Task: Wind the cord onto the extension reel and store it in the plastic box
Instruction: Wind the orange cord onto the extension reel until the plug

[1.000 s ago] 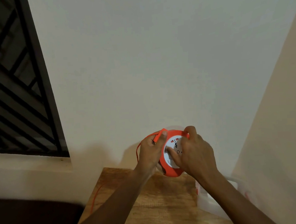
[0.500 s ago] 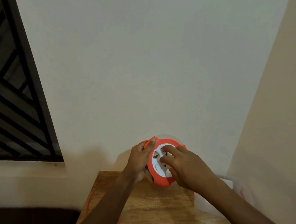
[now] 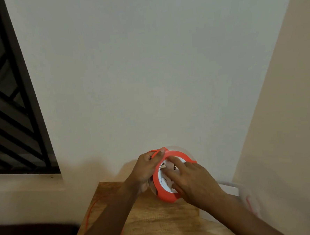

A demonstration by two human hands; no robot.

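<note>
Orange and white, the extension reel is held up on edge above the far end of the wooden table, its white socket face turned toward the camera. Compared with a second ago, the reel sits lower and further right in the view, and the right hand has moved from the reel's upper rim down onto the white face, its fingers now spread across the hub. That reads as one more turn of the winding going on, so the task looks to be mid-wind, not near storing. The left hand has kept its place on the reel's left rim throughout, fingers curled round the edge and the orange cord passing under its thumb. Loose cord trails down the table's left edge, so a good length is likely yet to be taken up

The right hand lies fairly flat, fingers long and pressing on the face, forearm coming in from lower right. Whether a fingertip hooks into a crank recess is hidden. The left forearm rises from below, wrist bent in toward the reel. The plastic box stands just off the table's right side, near the wall, with no reel in it
</note>
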